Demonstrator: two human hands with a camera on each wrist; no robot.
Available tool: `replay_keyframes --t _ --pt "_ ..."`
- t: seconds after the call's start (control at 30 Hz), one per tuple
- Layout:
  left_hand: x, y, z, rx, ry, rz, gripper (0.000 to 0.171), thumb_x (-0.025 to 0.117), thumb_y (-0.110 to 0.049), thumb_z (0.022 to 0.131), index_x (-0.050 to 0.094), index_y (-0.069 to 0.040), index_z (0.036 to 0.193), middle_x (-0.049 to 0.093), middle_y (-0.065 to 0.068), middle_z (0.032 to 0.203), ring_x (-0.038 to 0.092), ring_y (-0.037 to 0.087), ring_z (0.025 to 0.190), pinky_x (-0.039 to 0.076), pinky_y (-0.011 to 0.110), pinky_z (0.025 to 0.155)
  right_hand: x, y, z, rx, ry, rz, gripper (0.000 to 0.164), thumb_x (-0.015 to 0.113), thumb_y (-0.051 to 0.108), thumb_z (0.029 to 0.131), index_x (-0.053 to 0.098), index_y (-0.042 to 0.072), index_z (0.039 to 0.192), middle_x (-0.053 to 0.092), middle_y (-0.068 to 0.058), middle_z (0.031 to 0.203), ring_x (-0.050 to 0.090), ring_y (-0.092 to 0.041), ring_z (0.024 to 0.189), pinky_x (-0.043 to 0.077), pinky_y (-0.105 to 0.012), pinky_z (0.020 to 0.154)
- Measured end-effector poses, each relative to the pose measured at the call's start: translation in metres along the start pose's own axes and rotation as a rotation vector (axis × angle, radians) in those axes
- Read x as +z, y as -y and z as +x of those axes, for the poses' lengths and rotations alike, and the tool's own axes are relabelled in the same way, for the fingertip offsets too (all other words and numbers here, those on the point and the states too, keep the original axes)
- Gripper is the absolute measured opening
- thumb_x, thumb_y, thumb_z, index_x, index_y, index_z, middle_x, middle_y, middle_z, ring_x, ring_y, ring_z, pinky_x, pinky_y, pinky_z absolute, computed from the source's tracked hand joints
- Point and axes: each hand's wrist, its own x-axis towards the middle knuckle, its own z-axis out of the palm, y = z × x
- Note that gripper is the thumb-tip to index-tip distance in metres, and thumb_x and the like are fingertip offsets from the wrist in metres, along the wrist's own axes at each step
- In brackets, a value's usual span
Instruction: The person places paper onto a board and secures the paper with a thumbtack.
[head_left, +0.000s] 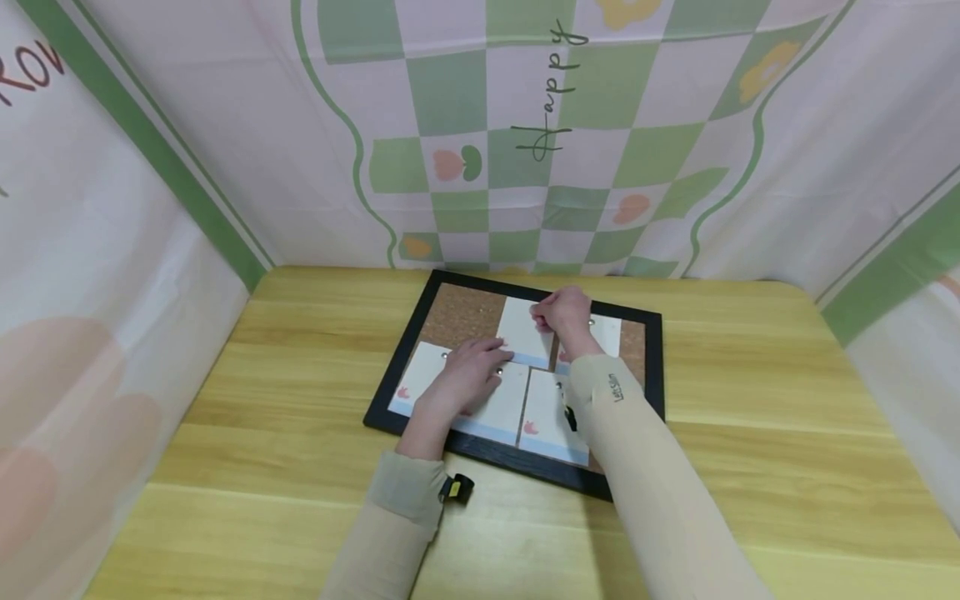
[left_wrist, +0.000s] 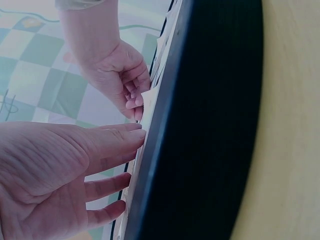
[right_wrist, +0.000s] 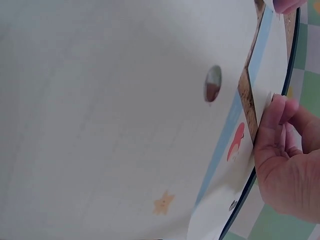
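A black-framed corkboard [head_left: 465, 315] lies on the table, bearing several white note cards with blue lower strips. At the top edge of the upper middle card [head_left: 519, 323], my right hand [head_left: 564, 315] has thumb and fingertips pinched together against the board. The small thing between them, likely a thumbtack, is mostly hidden. My left hand [head_left: 471, 373] rests with fairly straight fingers near that card's lower left corner, over the lower cards. In the right wrist view a silver thumbtack [right_wrist: 213, 84] sits in the nearest card [right_wrist: 125, 110].
The wooden table [head_left: 300, 375] extends around the board on both sides and in front. Behind it hangs a checkered green and white cloth [head_left: 450, 92]. A small black wrist device [head_left: 459, 488] shows at the left sleeve. Bare cork shows at the board's upper left.
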Motion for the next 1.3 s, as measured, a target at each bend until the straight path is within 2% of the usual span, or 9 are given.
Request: replay_keyframes --t 0.1,0.23,0.53,0.67,0.77,0.9,1.03,1.13,1.3 --pt "0.000 0.000 0.000 0.002 -0.001 0.000 0.044 0.060 -0.018 0.100 0.055 -0.018 0.144 0.042 0.004 0.159 0.036 0.029 0.148 0.030 0.048 0.122 0.000 0.000 -0.002 -0.001 -0.009 -0.018 0.013 0.071 0.012 0.090 0.074 0.003 0.099 0.069 0.002 0.063 0.063 -0.006 0.056 0.055 -0.046 0.096" --pt "0.000 -0.001 -0.001 0.007 -0.002 0.003 0.044 0.060 -0.018 0.100 0.055 -0.018 0.144 0.043 0.004 0.158 0.037 0.028 0.148 0.030 0.048 0.122 0.000 0.000 -0.006 0.013 -0.018 -0.043 0.011 0.071 0.015 0.090 0.075 0.006 0.095 0.068 0.003 0.062 0.063 -0.008 0.060 0.054 -0.059 0.092" --pt "0.001 -0.002 0.000 0.000 0.000 0.004 0.043 0.060 -0.018 0.100 0.055 -0.019 0.144 0.042 0.004 0.158 0.036 0.029 0.148 0.031 0.050 0.121 -0.001 -0.002 -0.006 0.012 -0.022 -0.083 0.011 0.070 0.018 0.089 0.075 0.007 0.090 0.066 0.004 0.061 0.062 -0.009 0.062 0.056 -0.063 0.079" --pt "-0.001 -0.002 0.001 -0.006 0.006 0.013 0.044 0.060 -0.019 0.101 0.054 -0.020 0.144 0.041 0.003 0.159 0.036 0.027 0.148 0.031 0.050 0.121 0.000 -0.005 -0.002 -0.018 -0.031 -0.085 0.012 0.071 0.019 0.090 0.074 0.008 0.091 0.067 0.004 0.063 0.062 -0.009 0.063 0.057 -0.058 0.081" --pt "-0.002 -0.003 0.002 -0.012 0.015 0.018 0.044 0.059 -0.020 0.101 0.054 -0.020 0.145 0.041 0.003 0.159 0.035 0.027 0.149 0.030 0.050 0.121 0.000 -0.009 0.004 -0.068 -0.020 -0.074 0.013 0.071 0.019 0.091 0.075 0.007 0.094 0.066 0.006 0.063 0.063 -0.006 0.059 0.059 -0.044 0.082" --pt "-0.002 -0.003 0.002 -0.013 0.020 0.017 0.044 0.058 -0.020 0.102 0.053 -0.020 0.146 0.040 0.002 0.160 0.034 0.027 0.149 0.030 0.050 0.122 -0.004 -0.014 0.014 -0.117 0.048 0.031 0.017 0.069 0.012 0.093 0.074 -0.002 0.101 0.067 0.004 0.064 0.064 -0.005 0.055 0.061 -0.028 0.071" --pt "-0.003 -0.002 0.002 -0.007 0.020 0.006 0.045 0.058 -0.019 0.102 0.052 -0.020 0.146 0.040 0.003 0.160 0.033 0.027 0.150 0.028 0.050 0.123 -0.013 -0.013 0.015 -0.143 0.104 0.094 0.020 0.066 0.010 0.095 0.070 -0.006 0.106 0.072 -0.003 0.073 0.066 -0.006 0.057 0.060 -0.023 0.063" --pt "-0.003 -0.001 0.003 -0.005 0.020 0.001 0.045 0.058 -0.019 0.102 0.052 -0.020 0.146 0.039 0.003 0.160 0.032 0.026 0.150 0.027 0.049 0.124 -0.023 -0.011 0.011 -0.181 0.121 0.038 0.024 0.065 0.015 0.097 0.068 -0.004 0.110 0.075 -0.012 0.089 0.067 -0.007 0.063 0.061 -0.025 0.067" --pt "-0.002 0.002 0.006 -0.005 0.024 -0.007 0.045 0.057 -0.020 0.102 0.051 -0.021 0.147 0.039 0.002 0.161 0.032 0.025 0.151 0.026 0.047 0.124 -0.044 -0.013 0.004 -0.270 0.178 -0.147 0.033 0.062 0.029 0.100 0.065 0.002 0.116 0.072 -0.019 0.112 0.071 -0.019 0.081 0.061 -0.034 0.079"
